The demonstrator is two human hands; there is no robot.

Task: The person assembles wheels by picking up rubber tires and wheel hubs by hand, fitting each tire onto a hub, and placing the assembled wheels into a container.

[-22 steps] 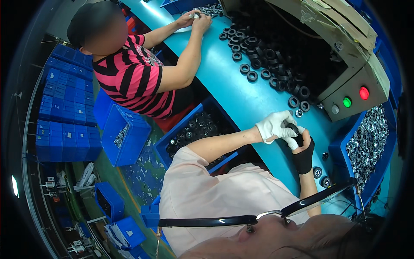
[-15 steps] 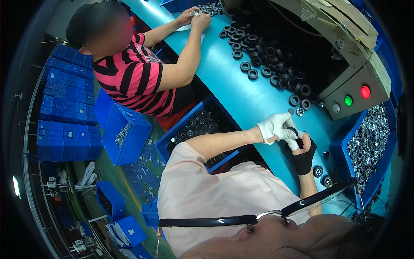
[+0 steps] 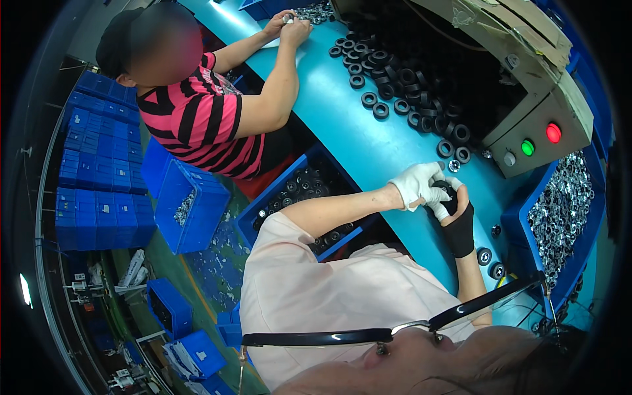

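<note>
At three o'clock in my view, more of the black ring [image 3: 451, 201] shows than a moment ago; fingers of the left hand [image 3: 419, 187] and right hand [image 3: 459, 220] stay clamped on it, so I judge this piece unfinished.

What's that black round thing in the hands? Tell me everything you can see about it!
The black round part is small and dark, with a curved edge. It looks like rubber or plastic, though it's hard to tell which. The white-gloved left hand and the right hand, wrapped in black around the palm and wrist, both grip it over the blue tabletop. The hands hide much of it, so I can't tell its exact tilt or whether it has a hole.
</note>
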